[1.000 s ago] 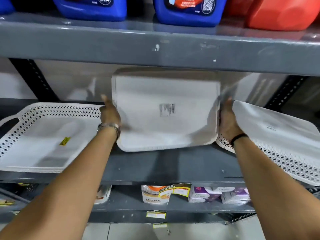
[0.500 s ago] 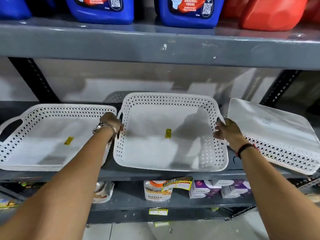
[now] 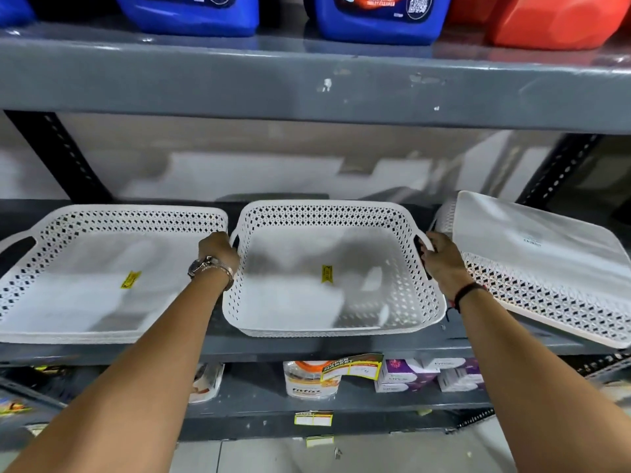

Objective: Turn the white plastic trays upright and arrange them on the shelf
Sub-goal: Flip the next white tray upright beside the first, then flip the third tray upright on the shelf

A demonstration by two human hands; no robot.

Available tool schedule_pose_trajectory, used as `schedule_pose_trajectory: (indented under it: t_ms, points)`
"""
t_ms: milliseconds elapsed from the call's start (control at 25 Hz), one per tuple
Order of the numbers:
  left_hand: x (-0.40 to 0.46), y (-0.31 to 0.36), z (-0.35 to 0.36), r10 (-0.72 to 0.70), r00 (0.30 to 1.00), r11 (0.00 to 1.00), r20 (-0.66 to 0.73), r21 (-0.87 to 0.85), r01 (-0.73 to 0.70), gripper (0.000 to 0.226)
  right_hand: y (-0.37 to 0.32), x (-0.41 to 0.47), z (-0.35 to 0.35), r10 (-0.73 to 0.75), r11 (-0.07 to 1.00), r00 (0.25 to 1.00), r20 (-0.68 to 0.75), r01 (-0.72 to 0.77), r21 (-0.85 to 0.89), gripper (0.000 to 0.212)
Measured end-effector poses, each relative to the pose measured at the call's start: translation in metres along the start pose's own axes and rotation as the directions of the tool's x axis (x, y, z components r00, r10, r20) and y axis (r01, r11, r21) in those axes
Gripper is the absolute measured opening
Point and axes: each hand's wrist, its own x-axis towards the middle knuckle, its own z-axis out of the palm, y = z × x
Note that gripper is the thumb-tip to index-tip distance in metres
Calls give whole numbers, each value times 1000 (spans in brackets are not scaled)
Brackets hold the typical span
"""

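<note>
Three white perforated plastic trays lie on the grey middle shelf [image 3: 341, 346]. The middle tray [image 3: 403, 302] stands upright with a yellow sticker inside. My left hand [image 3: 218, 249] grips its left handle and my right hand [image 3: 438, 259] grips its right handle. The left tray [image 3: 51, 254] is upright too, stacked on others, with a yellow sticker on its floor. The right tray [image 3: 532, 254] lies upside down and tilted, its flat bottom facing up, just beside my right hand.
The upper shelf beam [image 3: 307, 83] hangs low above the trays, carrying blue jugs [image 3: 375, 15] and red jugs [image 3: 553, 22]. Black slotted uprights [image 3: 58, 155] stand at both back corners. The lower shelf holds a bottle [image 3: 307, 380] and small boxes [image 3: 426, 373].
The middle tray was held up on edge with its bottom toward me; it has been turned over and set down upright on the shelf. Both hands stay on its handles.
</note>
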Motion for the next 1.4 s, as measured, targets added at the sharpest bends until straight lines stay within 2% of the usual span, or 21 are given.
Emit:
schedule_pose_trajectory:
  t_ms: [200, 320, 440, 560, 640, 720, 800, 880, 920, 960, 1040, 1160, 1240, 1320, 1400]
  points:
    - [-6, 6, 0, 40, 998, 979, 57, 196, -50, 33, -3, -4, 4, -54, 993, 997, -52, 48, -111, 38]
    - [-18, 23, -5, 66, 995, 933, 77, 349, -89, 41, -10, -9, -3, -92, 973, 996, -7, 88, -212, 36]
    - [-27, 57, -13, 227, 973, 879, 29, 425, -218, 40, -15, -13, -24, -211, 923, 977, -6, 197, -330, 25]
    - [-33, 112, 3, 392, 917, 842, 71, 373, -389, 34, -8, -7, -65, -259, 917, 959, -118, 206, -341, 22]
    - [-43, 155, 26, 469, 876, 845, 108, 233, -481, 34, 7, 2, -103, -244, 942, 943, -227, 176, -286, 22]
    - [-57, 200, 55, 501, 857, 859, 122, 48, -509, 36, 31, 14, -147, -230, 956, 919, -319, 153, -250, 20]
    - [-67, 240, 85, 484, 860, 869, 163, -205, -450, 42, 58, 28, -189, -166, 969, 922, -351, 87, -230, 27]
    - [-76, 279, 114, 459, 859, 839, 226, -429, -335, 45, 88, 46, -225, 10, 982, 940, -341, -74, -174, 38]
    - [-76, 293, 126, 440, 870, 825, 223, -481, -295, 39, 103, 55, -238, 105, 975, 944, -313, -159, -155, 45]
    - [-76, 304, 136, 414, 886, 830, 208, -485, -275, 34, 118, 64, -246, 179, 963, 944, -277, -226, -146, 51]
    - [-71, 326, 153, 342, 919, 863, 195, -451, -226, 45, 146, 78, -259, 278, 949, 940, -198, -301, -95, 59]
    - [-64, 335, 166, 239, 908, 889, 344, -453, -63, 55, 167, 88, -258, 385, 917, 919, -81, -371, 142, 64]
    - [-64, 335, 169, 179, 897, 881, 403, -472, 37, 62, 170, 90, -255, 445, 863, 888, -117, -391, 319, 65]
    - [-70, 335, 164, 151, 896, 781, 418, -606, 151, 71, 162, 90, -257, 450, 845, 876, -176, -353, 402, 68]
    - [-78, 334, 151, 92, 902, 612, 421, -739, 282, 73, 150, 89, -264, 355, 804, 923, -150, -219, 553, 72]
